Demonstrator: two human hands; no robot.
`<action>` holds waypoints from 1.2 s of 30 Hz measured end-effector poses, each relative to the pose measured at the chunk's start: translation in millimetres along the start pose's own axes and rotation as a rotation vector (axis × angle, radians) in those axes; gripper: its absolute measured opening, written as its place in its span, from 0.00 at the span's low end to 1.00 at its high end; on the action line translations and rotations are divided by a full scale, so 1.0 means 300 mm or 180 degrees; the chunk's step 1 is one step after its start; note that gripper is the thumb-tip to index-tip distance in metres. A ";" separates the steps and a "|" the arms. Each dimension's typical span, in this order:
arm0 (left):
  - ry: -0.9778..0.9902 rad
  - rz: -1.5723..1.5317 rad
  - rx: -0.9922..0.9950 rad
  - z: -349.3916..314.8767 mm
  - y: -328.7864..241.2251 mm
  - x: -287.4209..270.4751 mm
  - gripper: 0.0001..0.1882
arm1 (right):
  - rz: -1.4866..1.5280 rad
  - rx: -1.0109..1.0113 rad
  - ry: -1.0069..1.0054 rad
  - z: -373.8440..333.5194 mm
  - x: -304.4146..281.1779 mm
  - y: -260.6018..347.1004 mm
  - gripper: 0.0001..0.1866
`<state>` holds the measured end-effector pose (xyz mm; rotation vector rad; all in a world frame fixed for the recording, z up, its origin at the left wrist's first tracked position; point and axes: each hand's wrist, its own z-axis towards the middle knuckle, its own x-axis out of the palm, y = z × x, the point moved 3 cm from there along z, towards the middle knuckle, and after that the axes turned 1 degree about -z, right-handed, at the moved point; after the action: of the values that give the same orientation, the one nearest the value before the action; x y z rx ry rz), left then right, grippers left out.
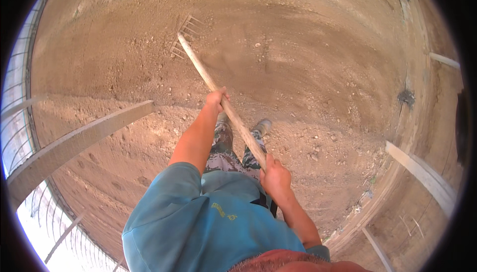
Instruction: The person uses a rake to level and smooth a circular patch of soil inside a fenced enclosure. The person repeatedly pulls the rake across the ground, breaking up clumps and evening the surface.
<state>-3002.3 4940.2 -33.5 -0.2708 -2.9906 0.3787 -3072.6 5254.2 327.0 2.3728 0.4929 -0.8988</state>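
Note:
A rake (pixel 201 71) with a long pale wooden handle runs slantwise from in front of my body out to the soil. Its metal head with several tines (pixel 187 35) rests on the brown ground ahead, a little left of middle. Partway up the handle, my left hand (pixel 217 99) is wrapped round the wood. Close to my waist, my right hand (pixel 276 176) grips the handle near its rear end. Both arms are stretched forward and down. The soil (pixel 258 68) about the rake head is loose and strewn with small clods and stones.
A concrete post (pixel 79 138) rises at the left, by a curved framework with bright light behind it (pixel 22 108). Another pale post (pixel 422 172) stands at the right beside a long low ledge (pixel 415 88). My shoe (pixel 263 126) is on the soil below the handle.

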 end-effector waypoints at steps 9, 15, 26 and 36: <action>-0.0413 0.0563 0.0076 -0.036 0.076 -0.196 0.10 | 0.0297 0.0416 -0.0202 -0.150 0.518 -0.032 0.30; -0.0507 0.0323 0.0596 0.129 -0.258 -0.286 0.12 | 0.0247 0.0422 0.0157 0.209 0.561 0.096 0.29; -0.0029 0.0312 0.1114 0.385 -0.404 0.033 0.15 | 0.0506 0.0465 0.0327 0.579 0.440 0.026 0.27; -0.0208 0.0619 0.0364 0.304 0.723 0.531 0.14 | 0.0884 0.1215 -0.0200 -0.109 0.491 -0.950 0.20</action>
<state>-3135.2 5155.7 -162.4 -0.5500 -2.9999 0.5865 -3096.8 5517.5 142.5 2.6534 -0.0429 -1.0024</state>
